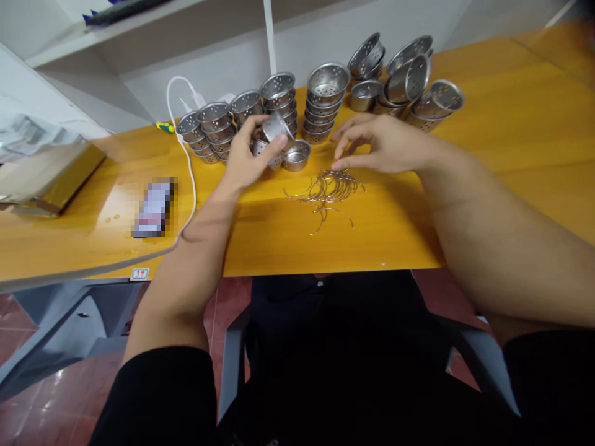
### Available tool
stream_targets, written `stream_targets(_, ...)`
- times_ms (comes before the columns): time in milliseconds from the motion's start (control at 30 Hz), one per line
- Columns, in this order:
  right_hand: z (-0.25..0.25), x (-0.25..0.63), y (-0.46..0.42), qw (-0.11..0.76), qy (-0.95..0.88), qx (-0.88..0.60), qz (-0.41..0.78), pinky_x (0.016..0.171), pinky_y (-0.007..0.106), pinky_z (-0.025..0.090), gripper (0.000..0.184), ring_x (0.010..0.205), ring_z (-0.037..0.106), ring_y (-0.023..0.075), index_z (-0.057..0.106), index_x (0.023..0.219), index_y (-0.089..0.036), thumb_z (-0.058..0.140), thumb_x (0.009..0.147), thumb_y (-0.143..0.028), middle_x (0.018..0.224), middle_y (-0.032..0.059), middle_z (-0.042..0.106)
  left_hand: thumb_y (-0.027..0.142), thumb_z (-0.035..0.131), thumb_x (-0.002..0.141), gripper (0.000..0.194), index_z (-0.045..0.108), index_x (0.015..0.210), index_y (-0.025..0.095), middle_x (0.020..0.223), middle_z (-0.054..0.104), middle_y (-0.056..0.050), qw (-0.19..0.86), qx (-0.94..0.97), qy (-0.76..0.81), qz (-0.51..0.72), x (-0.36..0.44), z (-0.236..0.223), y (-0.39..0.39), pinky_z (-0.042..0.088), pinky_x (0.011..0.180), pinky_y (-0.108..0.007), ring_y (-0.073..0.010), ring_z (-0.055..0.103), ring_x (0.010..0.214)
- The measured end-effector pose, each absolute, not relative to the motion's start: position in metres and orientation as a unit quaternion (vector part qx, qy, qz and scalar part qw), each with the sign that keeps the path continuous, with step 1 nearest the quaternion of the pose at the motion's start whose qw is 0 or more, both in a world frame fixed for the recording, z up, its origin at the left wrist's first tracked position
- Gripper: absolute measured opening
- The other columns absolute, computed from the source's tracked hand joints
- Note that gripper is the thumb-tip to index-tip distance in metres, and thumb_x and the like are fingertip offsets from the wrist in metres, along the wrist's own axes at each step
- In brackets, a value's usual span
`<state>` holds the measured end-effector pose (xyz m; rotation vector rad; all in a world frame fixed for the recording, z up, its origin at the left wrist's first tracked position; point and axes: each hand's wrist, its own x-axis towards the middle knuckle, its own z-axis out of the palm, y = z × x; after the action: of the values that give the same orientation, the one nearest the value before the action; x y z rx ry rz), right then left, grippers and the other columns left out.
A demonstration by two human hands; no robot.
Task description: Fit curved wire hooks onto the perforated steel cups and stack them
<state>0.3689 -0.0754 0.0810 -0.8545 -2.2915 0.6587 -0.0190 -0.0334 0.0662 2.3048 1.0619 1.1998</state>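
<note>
My left hand (pixel 248 158) is closed around a small perforated metal cup (pixel 276 127), held tilted just above the yellow table (pixel 488 161). Another single cup (pixel 296 155) stands on the table right beside it. My right hand (pixel 379 144) hovers with fingers spread and curled down over a loose pile of thin curved wire handles (pixel 328 189), its fingertips touching the pile's far edge; it holds nothing I can make out. Stacks of the same cups (pixel 279 99) line the table's far side.
More cups lie jumbled at the back right (pixel 409 77). A phone (pixel 153 207) lies at the left beside a white cable (pixel 188 155). A foil-wrapped package (pixel 41 167) sits at the far left. A white wall and shelf run behind the table.
</note>
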Motion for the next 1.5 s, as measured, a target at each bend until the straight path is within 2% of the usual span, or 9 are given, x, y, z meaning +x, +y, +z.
stream_targets(167, 0.068, 0.379, -0.062, 0.204, -0.880, -0.392, 0.175, 0.117, 0.069, 0.069, 0.049, 0.113, 0.080, 0.0407, 0.092, 0.110, -0.028, 0.106, 0.106, -0.075, 0.119, 0.0159, 0.083, 0.123, 0.067, 0.095, 0.097, 0.084, 0.132, 0.036, 0.128, 0.095, -0.011, 0.175, 0.788, 0.387, 0.446, -0.021, 0.064, -0.030, 0.074, 0.129, -0.072, -0.0384, 0.088, 0.120)
stream_targets(267, 0.073, 0.356, -0.079, 0.324, -0.858, -0.381, 0.121, 0.133, 0.072, 0.064, 0.049, 0.139, 0.079, 0.0464, 0.091, 0.138, -0.025, 0.099, 0.115, -0.068, 0.148, 0.0242, 0.084, 0.123, 0.066, 0.097, 0.108, 0.083, 0.148, 0.029, 0.144, 0.094, -0.015, 0.180, 0.810, 0.378, 0.411, -0.011, 0.069, -0.044, 0.068, 0.142, -0.072, -0.0406, 0.089, 0.136)
stream_targets(367, 0.077, 0.323, -0.100, 0.398, -0.859, -0.296, 0.128, 0.150, 0.077, 0.054, 0.060, 0.171, 0.068, 0.0494, 0.086, 0.162, -0.031, 0.093, 0.119, -0.072, 0.179, 0.0190, 0.077, 0.122, 0.066, 0.098, 0.114, 0.080, 0.158, 0.027, 0.156, 0.092, -0.017, 0.182, 0.834, 0.354, 0.382, -0.001, 0.074, -0.057, 0.066, 0.145, -0.069, -0.0418, 0.087, 0.148)
stream_targets(500, 0.072, 0.296, -0.108, 0.407, -0.848, -0.296, 0.167, 0.142, 0.075, 0.062, 0.040, 0.159, 0.078, 0.0485, 0.090, 0.134, -0.036, 0.079, 0.127, -0.073, 0.168, 0.0132, 0.084, 0.121, 0.064, 0.100, 0.114, 0.077, 0.165, 0.028, 0.162, 0.089, -0.017, 0.182, 0.846, 0.337, 0.370, 0.001, 0.071, -0.054, 0.064, 0.149, -0.066, -0.0416, 0.086, 0.155)
stream_targets(667, 0.069, 0.305, -0.099, 0.379, -0.848, -0.350, 0.117, 0.132, 0.078, 0.066, 0.045, 0.138, 0.082, 0.0487, 0.084, 0.129, -0.033, 0.064, 0.130, -0.072, 0.143, 0.0176, 0.090, 0.123, 0.080, 0.087, 0.123, 0.072, 0.169, 0.031, 0.175, 0.083, -0.022, 0.221, 0.822, 0.362, 0.381, -0.016, 0.051, -0.027, 0.064, 0.149, -0.069, -0.0452, 0.082, 0.166)
stream_targets(867, 0.071, 0.304, -0.095, 0.333, -0.851, -0.401, 0.064, 0.150, 0.084, 0.044, 0.043, 0.146, 0.079, 0.0497, 0.084, 0.136, -0.036, 0.055, 0.131, -0.067, 0.141, 0.0138, 0.090, 0.122, 0.077, 0.091, 0.128, 0.076, 0.164, 0.018, 0.157, 0.092, -0.027, 0.273, 0.813, 0.397, 0.328, -0.014, 0.050, -0.034, 0.072, 0.140, -0.069, -0.0458, 0.091, 0.149)
stream_targets(1033, 0.065, 0.295, -0.093, 0.275, -0.875, -0.395, 0.049, 0.144, 0.078, 0.051, 0.029, 0.146, 0.082, 0.0482, 0.079, 0.130, -0.032, 0.056, 0.129, -0.050, 0.141, 0.0164, 0.091, 0.119, 0.077, 0.095, 0.120, 0.075, 0.166, 0.022, 0.168, 0.090, -0.024, 0.286, 0.823, 0.362, 0.332, -0.005, 0.058, -0.048, 0.072, 0.142, -0.062, -0.0416, 0.089, 0.158)
stream_targets(1333, 0.057, 0.289, -0.085, 0.241, -0.890, -0.387, 0.022, 0.137, 0.076, 0.055, 0.030, 0.137, 0.084, 0.0486, 0.079, 0.126, -0.030, 0.060, 0.130, -0.053, 0.126, 0.0159, 0.091, 0.116, 0.110, 0.054, 0.157, 0.067, 0.174, 0.024, 0.164, 0.088, -0.023, 0.299, 0.832, 0.352, 0.307, -0.011, 0.053, -0.043, 0.067, 0.145, -0.070, -0.0483, 0.086, 0.158)
stream_targets(1500, 0.055, 0.285, -0.085, 0.240, -0.892, -0.384, 0.012, 0.145, 0.082, 0.046, 0.022, 0.138, 0.084, 0.0502, 0.082, 0.125, -0.028, 0.068, 0.121, -0.045, 0.127, 0.0163, 0.091, 0.115, 0.107, 0.064, 0.152, 0.059, 0.177, 0.027, 0.159, 0.081, -0.021, 0.234, 0.832, 0.367, 0.343, -0.018, 0.043, -0.024, 0.066, 0.142, -0.070, -0.0469, 0.083, 0.157)
